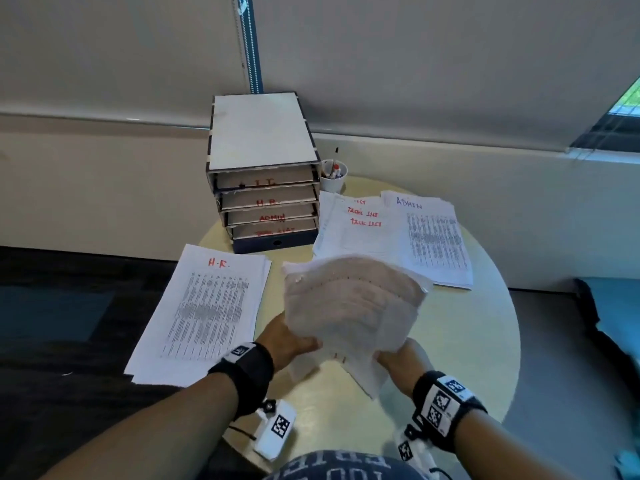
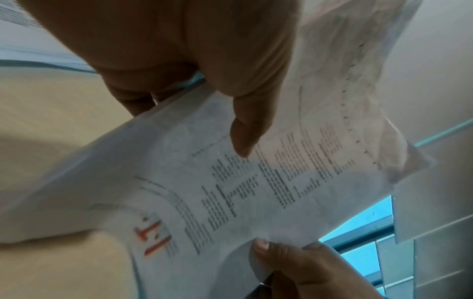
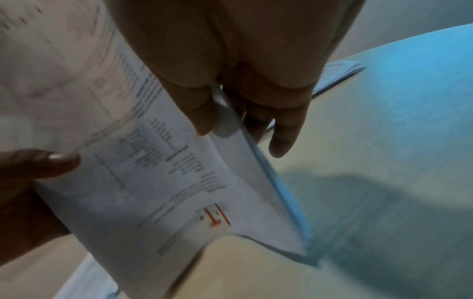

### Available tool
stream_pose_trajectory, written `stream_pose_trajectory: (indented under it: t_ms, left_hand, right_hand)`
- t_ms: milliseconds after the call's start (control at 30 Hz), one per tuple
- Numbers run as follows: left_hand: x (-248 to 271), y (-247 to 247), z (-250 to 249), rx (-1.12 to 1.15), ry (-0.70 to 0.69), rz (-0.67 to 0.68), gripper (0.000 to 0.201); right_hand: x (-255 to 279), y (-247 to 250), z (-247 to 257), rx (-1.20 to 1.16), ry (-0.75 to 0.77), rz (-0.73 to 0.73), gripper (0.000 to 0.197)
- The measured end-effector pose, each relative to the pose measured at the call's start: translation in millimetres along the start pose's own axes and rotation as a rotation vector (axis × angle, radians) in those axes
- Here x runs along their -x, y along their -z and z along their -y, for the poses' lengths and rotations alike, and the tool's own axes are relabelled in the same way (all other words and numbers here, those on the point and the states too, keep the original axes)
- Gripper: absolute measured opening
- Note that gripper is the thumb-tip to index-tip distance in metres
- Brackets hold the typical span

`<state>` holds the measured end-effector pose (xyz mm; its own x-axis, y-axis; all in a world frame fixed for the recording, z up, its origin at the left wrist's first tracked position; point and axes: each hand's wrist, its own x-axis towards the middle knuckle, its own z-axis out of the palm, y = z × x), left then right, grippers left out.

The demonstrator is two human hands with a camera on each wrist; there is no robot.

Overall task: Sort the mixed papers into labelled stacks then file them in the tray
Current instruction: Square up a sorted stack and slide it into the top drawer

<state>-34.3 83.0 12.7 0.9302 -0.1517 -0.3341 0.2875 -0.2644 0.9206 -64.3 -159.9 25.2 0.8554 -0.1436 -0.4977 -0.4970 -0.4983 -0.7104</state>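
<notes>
Paper marked I.T., lifted for filing
Left hand (image 1: pixel 289 336) and right hand (image 1: pixel 398 358) pinch the I.T. sheaf (image 1: pixel 349 306) above table centre, likely squaring it for the tray (image 1: pixel 263 174) at 11 o'clock.

both forearms are bare, each with a broad black strap at the wrist. the left strap (image 1: pixel 246 370) carries a small checkered marker tag, with a white camera box (image 1: pixel 276 429) bearing another tag hanging below on a black knob and cord. the right strap (image 1: pixel 446 407) shows several black-and-white tags; a dark garment with pale lettering (image 1: pixel 341 467) covers the lap.
</notes>
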Motion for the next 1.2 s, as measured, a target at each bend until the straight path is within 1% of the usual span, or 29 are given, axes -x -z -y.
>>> stream_pose_trajectory:
  t_ms: [67, 100, 133, 167, 200, 233, 267, 300, 367, 400, 467, 533, 667, 733, 800, 933, 1067, 1133, 1200]
  left_hand:
    - [-2, 6, -14, -0.01, 0.028, -0.042, 0.033]
    - [-3, 11, -22, 0.007, 0.023, -0.062, 0.026]
    - [-5, 20, -28, 0.037, 0.012, -0.073, 0.022]
    - [-6, 28, -33, 0.091, 0.002, -0.077, 0.022]
    - [-9, 38, -36, 0.18, 0.0, -0.087, 0.026]
    - [-12, 48, -39, 0.273, 0.022, -0.109, 0.032]
    - [-15, 57, -41, 0.359, 0.059, -0.13, 0.035]
    - [-19, 66, -41, 0.424, 0.095, -0.15, 0.034]
    - [-27, 83, -45, 0.468, 0.147, -0.174, 0.03]
    - [-30, 90, -47, 0.465, 0.159, -0.188, 0.029]
    - [-35, 105, -51, 0.458, 0.162, -0.214, 0.031]
    - [-42, 118, -54, 0.462, 0.175, -0.222, 0.031]
    - [-51, 133, -65, 0.463, 0.194, -0.202, 0.032]
    - [-54, 135, -70, 0.467, 0.19, -0.196, 0.028]
    - [-56, 136, -75, 0.478, 0.186, -0.226, 0.021]
    - [-57, 136, -75, 0.445, 0.118, -0.246, 0.026]
    - [-51, 135, -71, 0.492, 0.041, -0.24, 0.029]
    - [-49, 136, -70, 0.505, 0.024, -0.231, 0.03]
    - [-52, 140, -70, 0.496, 0.037, -0.249, 0.027]
  right_hand:
    - [-4, 6, 9, -0.032, 0.04, -0.019, 0.009]
    - [-6, 10, 13, -0.085, 0.068, -0.007, 0.008]
    - [-7, 14, 18, -0.159, 0.1, 0.023, 0.012]
    - [-6, 18, 21, -0.253, 0.121, 0.081, 0.018]
    - [-5, 20, 26, -0.364, 0.125, 0.17, 0.023]
    - [-3, 19, 28, -0.452, 0.112, 0.26, 0.026]
    - [0, 17, 31, -0.481, 0.096, 0.314, 0.027]
    - [1, 12, 34, -0.451, 0.089, 0.319, 0.025]
    - [0, 2, 47, -0.357, 0.084, 0.243, 0.021]
    - [-3, -3, 53, -0.353, 0.076, 0.21, 0.02]
    - [-10, -10, 69, -0.408, 0.062, 0.216, 0.02]
    - [-15, -12, 84, -0.484, 0.059, 0.255, 0.02]
    - [-27, -12, 100, -0.592, 0.026, 0.294, 0.021]
    - [-32, -12, 104, -0.626, 0.002, 0.292, 0.021]
    - [-38, -13, 107, -0.635, -0.012, 0.296, 0.021]
    - [-41, -13, 105, -0.635, -0.011, 0.34, 0.021]
    - [-39, -17, 93, -0.654, 0.013, 0.369, 0.024]
    - [-40, -21, 91, -0.664, 0.011, 0.379, 0.025]
    - [-44, -28, 93, -0.657, -0.01, 0.38, 0.025]
